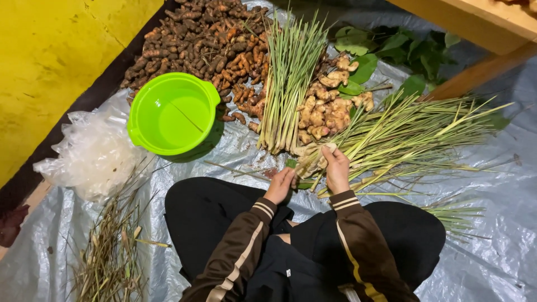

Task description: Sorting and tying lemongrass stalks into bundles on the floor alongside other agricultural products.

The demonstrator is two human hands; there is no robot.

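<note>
I sit on a grey plastic sheet (481, 263) with my knees apart. My right hand (337, 169) grips the pale root ends of a bunch of lemongrass stalks (414, 134) that fans out to the right. My left hand (280, 185) is closed on the lower end of a stalk beside it, near a small green piece (291, 163). A second, tidy bundle of lemongrass (289, 78) lies upright just beyond my hands. Ginger roots (321, 112) lie between the two bundles.
An empty bright green plastic tub (173, 112) stands to the left. A heap of brown turmeric roots (201, 39) lies behind it. Crumpled clear plastic bags (92, 154) and dry trimmings (112, 251) are at left. Green leaves (403, 50) and a wooden frame (486, 25) are at top right.
</note>
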